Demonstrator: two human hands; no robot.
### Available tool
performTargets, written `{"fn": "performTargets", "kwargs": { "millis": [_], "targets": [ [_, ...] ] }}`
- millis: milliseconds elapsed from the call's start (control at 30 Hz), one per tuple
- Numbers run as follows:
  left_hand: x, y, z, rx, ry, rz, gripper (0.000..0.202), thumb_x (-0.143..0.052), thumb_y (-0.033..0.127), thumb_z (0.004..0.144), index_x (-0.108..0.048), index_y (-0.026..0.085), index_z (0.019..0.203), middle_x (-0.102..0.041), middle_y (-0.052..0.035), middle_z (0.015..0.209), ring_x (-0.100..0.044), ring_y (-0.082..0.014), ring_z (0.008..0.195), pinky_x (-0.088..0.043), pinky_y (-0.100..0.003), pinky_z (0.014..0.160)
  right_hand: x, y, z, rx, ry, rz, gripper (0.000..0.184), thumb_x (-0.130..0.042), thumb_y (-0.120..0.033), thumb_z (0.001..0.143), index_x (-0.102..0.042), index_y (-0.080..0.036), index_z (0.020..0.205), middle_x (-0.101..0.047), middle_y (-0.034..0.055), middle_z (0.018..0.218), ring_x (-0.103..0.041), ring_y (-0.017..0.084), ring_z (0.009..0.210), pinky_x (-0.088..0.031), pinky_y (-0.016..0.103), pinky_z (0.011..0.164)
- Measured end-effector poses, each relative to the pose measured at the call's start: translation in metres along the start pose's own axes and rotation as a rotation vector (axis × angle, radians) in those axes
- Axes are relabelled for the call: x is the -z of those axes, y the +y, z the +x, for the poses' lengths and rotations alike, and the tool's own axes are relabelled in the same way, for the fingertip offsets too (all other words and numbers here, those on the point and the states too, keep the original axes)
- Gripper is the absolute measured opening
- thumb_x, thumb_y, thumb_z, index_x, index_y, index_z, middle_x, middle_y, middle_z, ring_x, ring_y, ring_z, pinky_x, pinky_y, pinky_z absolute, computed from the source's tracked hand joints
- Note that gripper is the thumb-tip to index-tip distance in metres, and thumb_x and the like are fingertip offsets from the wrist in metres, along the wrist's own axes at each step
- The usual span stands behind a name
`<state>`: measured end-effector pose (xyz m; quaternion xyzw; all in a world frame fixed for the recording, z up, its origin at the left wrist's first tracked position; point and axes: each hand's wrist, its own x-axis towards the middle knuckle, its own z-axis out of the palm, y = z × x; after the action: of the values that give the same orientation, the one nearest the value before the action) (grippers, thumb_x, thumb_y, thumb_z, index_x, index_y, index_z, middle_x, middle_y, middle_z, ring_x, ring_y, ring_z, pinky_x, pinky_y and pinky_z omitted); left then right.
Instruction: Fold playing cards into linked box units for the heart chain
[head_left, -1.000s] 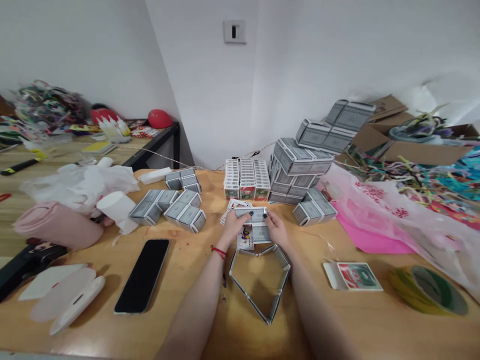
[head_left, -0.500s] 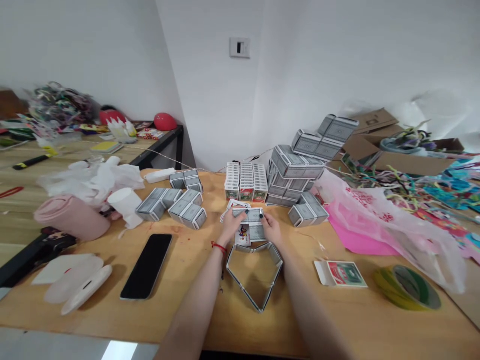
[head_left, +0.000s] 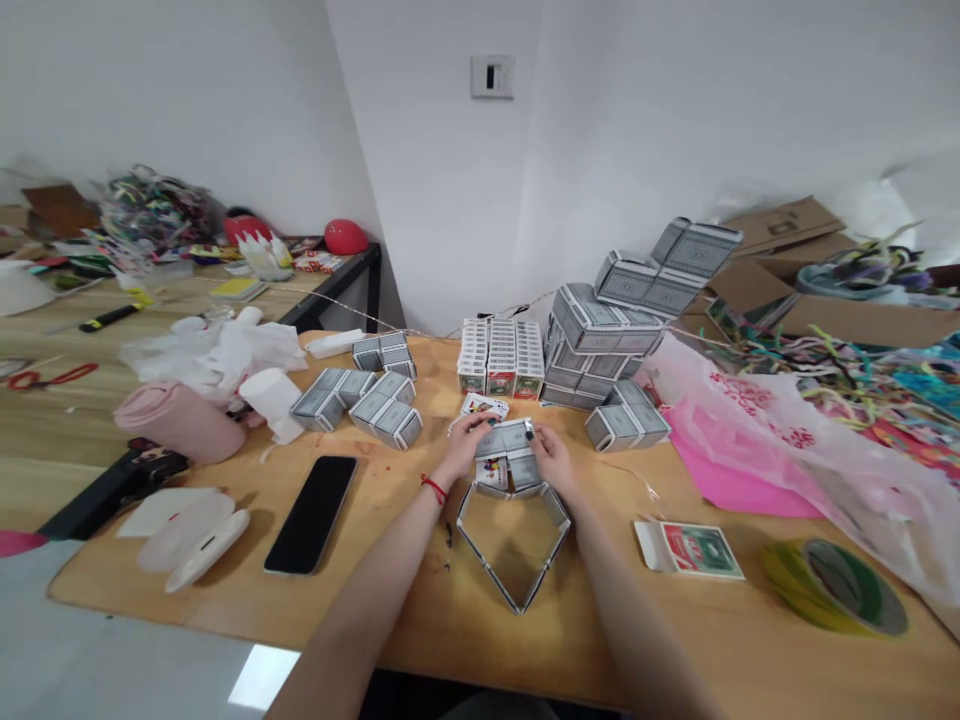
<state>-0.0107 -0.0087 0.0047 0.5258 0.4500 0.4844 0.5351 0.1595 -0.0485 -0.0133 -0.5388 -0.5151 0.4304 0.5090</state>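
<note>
Both hands are at a grey-backed playing-card piece (head_left: 511,436) lying at the middle of the table. My left hand (head_left: 466,447) has its fingers closed on the piece's left end. My right hand (head_left: 548,450) grips its right end, with the thumb on top. Just below, a joker card (head_left: 492,471) lies face up beside another grey card back (head_left: 523,470). Nearer to me stands a pointed, five-sided frame of folded cards (head_left: 491,573), between my forearms. Behind my left hand are loose face-up cards (head_left: 484,404).
Rows of card packs (head_left: 500,358) stand behind, beside a stack of grey card blocks (head_left: 600,335). More card blocks (head_left: 386,408) sit at left, near a black phone (head_left: 311,515). An opened card box (head_left: 703,550) and yellow tape roll (head_left: 836,587) lie at right.
The view has shifted slightly left, so things appear further right. Both hands stay on the card piece, which now slants a little, its right end higher.
</note>
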Motion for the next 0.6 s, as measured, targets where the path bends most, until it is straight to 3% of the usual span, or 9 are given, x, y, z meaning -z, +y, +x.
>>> {"fn": "performTargets", "kwargs": {
  "millis": [167, 267, 367, 467, 600],
  "targets": [
    [0.005, 0.012, 0.009, 0.127, -0.154, 0.063, 0.025, -0.062, 0.025, 0.064, -0.069, 0.016, 0.086, -0.067, -0.0077, 0.094, -0.059, -0.0176, 0.084, -0.044, -0.028, 0.076, 0.000, -0.008, 0.005, -0.024, -0.038, -0.140, 0.031, -0.047, -0.048, 0.072, -0.055, -0.019, 0.067, -0.055, -0.0012, 0.057, -0.049, 0.014, 0.056, -0.037, 0.024, 0.051],
    [0.008, 0.019, 0.020, 0.172, -0.334, 0.093, 0.029, -0.063, 0.023, 0.063, -0.068, 0.015, 0.090, -0.067, -0.0083, 0.094, -0.059, -0.0154, 0.077, -0.044, -0.027, 0.071, 0.002, -0.010, 0.010, -0.008, -0.122, -0.166, 0.030, -0.047, -0.047, 0.072, -0.057, -0.019, 0.066, -0.057, -0.0013, 0.059, -0.050, 0.014, 0.057, -0.038, 0.024, 0.053],
    [0.004, 0.023, 0.031, 0.129, -0.447, 0.143, 0.036, -0.064, 0.019, 0.060, -0.066, 0.015, 0.096, -0.067, -0.0077, 0.089, -0.058, -0.0136, 0.072, -0.043, -0.025, 0.067, 0.003, -0.010, 0.014, 0.049, -0.232, -0.168, 0.025, -0.048, -0.040, 0.073, -0.059, -0.019, 0.066, -0.058, -0.0014, 0.061, -0.050, 0.013, 0.057, -0.039, 0.024, 0.055],
    [-0.007, 0.026, 0.036, 0.023, -0.466, 0.393, 0.023, -0.063, 0.017, 0.056, -0.070, 0.014, 0.077, -0.066, -0.0045, 0.070, -0.056, -0.0133, 0.062, -0.042, -0.023, 0.060, 0.003, -0.007, 0.016, 0.087, -0.295, -0.158, 0.019, -0.048, -0.033, 0.072, -0.060, -0.018, 0.069, -0.059, -0.0014, 0.062, -0.051, 0.013, 0.058, -0.040, 0.024, 0.058],
    [-0.020, 0.032, 0.034, -0.021, -0.345, 0.638, 0.011, -0.060, 0.011, 0.053, -0.067, 0.017, 0.058, -0.062, -0.0020, 0.055, -0.053, -0.0143, 0.056, -0.041, -0.025, 0.060, 0.003, -0.004, 0.017, 0.073, -0.314, -0.151, 0.017, -0.048, -0.027, 0.070, -0.061, -0.017, 0.072, -0.061, -0.0004, 0.066, -0.052, 0.013, 0.061, -0.041, 0.025, 0.058]
  ]
}}
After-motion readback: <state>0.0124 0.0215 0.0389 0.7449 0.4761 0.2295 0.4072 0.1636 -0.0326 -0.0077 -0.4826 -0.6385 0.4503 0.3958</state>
